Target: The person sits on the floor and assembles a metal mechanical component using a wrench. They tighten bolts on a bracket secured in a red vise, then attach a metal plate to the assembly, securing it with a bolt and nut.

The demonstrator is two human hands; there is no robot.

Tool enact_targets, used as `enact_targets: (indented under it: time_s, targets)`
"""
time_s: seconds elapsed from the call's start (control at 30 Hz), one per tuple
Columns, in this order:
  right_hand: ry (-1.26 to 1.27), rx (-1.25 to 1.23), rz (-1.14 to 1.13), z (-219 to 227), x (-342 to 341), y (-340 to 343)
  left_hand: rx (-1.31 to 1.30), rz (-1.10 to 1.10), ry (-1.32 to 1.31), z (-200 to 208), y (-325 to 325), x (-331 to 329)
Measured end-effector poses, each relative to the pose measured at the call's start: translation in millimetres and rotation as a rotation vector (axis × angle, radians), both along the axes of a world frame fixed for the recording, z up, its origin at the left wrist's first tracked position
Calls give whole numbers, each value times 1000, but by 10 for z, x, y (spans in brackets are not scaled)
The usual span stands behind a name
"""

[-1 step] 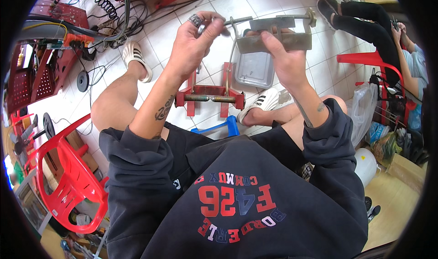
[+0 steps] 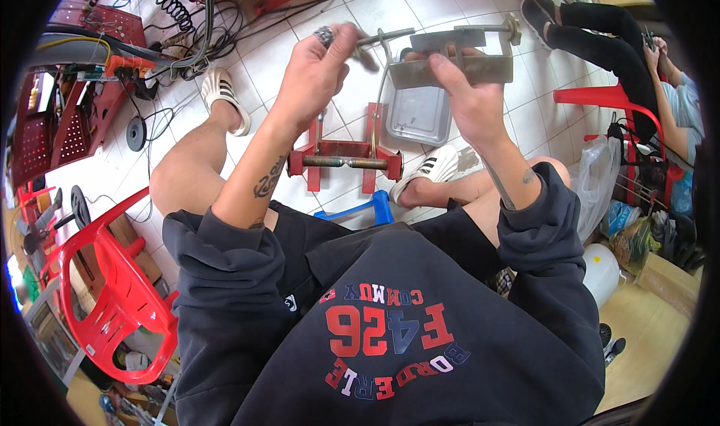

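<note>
My right hand (image 2: 472,96) grips a grey metal bracket (image 2: 495,69) made of flat plates, thumb over its near face. A thin metal rod (image 2: 394,34) sticks out from the bracket's left side through a bent metal loop. At the rod's left end, my left hand (image 2: 315,77) is closed around it, with a ring on one finger. Something beside that hand is smeared by motion, so I cannot make it out. Below, on the floor between my feet, stands a red metal frame (image 2: 386,163) with a threaded crossbar (image 2: 341,162).
A grey plastic tray (image 2: 420,118) and a blue plastic piece (image 2: 381,207) are near the red frame. A red chair (image 2: 112,298) is at left, black cables (image 2: 217,32) far left. Another person (image 2: 630,43) sits at far right, by a red chair (image 2: 600,96).
My left hand has turned and shifted slightly at the rod's end, its fingers curling in more. My right hand and the bracket hold still.
</note>
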State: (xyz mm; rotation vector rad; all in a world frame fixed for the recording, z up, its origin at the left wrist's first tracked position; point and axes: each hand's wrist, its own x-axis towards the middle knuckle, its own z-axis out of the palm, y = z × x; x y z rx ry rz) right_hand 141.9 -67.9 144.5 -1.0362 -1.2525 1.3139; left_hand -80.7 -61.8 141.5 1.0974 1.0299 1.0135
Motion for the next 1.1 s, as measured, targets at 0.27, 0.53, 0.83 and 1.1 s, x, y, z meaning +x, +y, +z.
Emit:
enact_targets:
  time_s: [0.27,0.53,0.83,1.1]
  targets:
    - [-94,75,65,61,30,-29,-17,107,-1,52,-30,28]
    - [-104,47,64,137,29,-39,-168,15,52,3,17,-40]
    - [162,-71,82,65,-60,-27,-171,61,4,-94,-31,39]
    - [81,-87,76,17,-22,-21,65,181,76,10,57,-85]
